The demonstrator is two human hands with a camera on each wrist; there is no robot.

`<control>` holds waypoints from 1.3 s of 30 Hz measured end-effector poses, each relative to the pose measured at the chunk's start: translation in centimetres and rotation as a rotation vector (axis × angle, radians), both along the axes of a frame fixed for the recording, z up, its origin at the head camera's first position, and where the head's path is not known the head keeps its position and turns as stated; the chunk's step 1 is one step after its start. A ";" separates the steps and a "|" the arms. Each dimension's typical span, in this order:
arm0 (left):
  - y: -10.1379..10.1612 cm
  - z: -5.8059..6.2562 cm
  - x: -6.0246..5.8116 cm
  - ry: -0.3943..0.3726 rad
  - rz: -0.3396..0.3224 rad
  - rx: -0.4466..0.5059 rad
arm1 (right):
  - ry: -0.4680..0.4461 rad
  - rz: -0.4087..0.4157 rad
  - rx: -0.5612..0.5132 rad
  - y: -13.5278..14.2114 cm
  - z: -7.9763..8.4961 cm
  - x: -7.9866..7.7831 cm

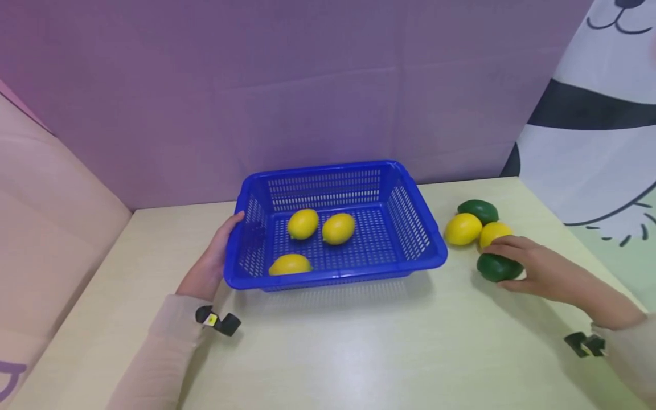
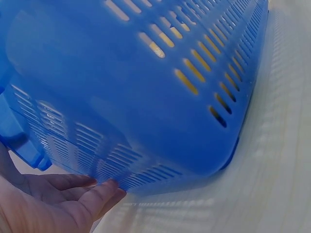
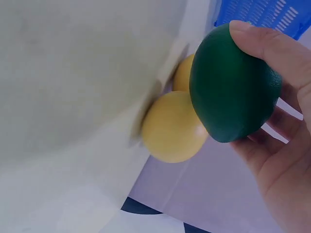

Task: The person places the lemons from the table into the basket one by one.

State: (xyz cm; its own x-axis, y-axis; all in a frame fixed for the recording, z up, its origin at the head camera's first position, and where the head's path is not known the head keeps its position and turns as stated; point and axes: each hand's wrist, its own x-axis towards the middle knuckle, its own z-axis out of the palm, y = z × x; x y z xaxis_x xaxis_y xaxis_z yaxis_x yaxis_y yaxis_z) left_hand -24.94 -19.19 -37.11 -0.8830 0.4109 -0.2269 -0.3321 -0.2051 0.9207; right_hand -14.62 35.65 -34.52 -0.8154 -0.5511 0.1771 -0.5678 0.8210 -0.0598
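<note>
A blue plastic basket [image 1: 335, 273] stands on the table with three yellow lemons [image 1: 338, 229] inside. My left hand [image 1: 215, 250] grips its left side at the rim; in the left wrist view the fingers [image 2: 99, 194] lie against the slotted wall beneath the rim. To the basket's right, my right hand [image 1: 538, 267] holds a dark green avocado [image 3: 233, 87] between thumb and fingers. Just behind that avocado are two more lemons [image 1: 463, 229] and a second avocado [image 1: 478, 211], close together. Whether the held avocado touches the table I cannot tell.
The pale table [image 1: 328, 353] runs back to a purple cloth wall [image 1: 307, 114]. On the right hangs a panel with a printed cartoon animal [image 1: 599, 154]; a light-coloured cloth [image 1: 51, 216] borders the left side. Small black devices [image 1: 217, 320] sit on both wrists.
</note>
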 end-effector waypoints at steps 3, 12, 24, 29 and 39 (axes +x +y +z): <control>0.1 0.0 0.0 0.000 0.000 -0.001 | -0.013 -0.007 -0.004 -0.3 0.6 -0.3; -0.1 0.0 0.1 0.005 -0.003 -0.033 | 0.070 0.064 -0.003 -1.0 2.2 -1.4; -0.1 0.0 0.2 0.018 -0.005 0.005 | 0.102 0.137 -0.056 -3.3 4.3 -2.9; -0.2 -0.1 0.2 0.023 -0.006 0.020 | 0.102 0.149 -0.071 -4.4 5.1 -3.6; -0.1 -0.1 0.1 0.012 -0.002 -0.032 | 0.033 0.081 -0.130 -6.8 7.1 -4.2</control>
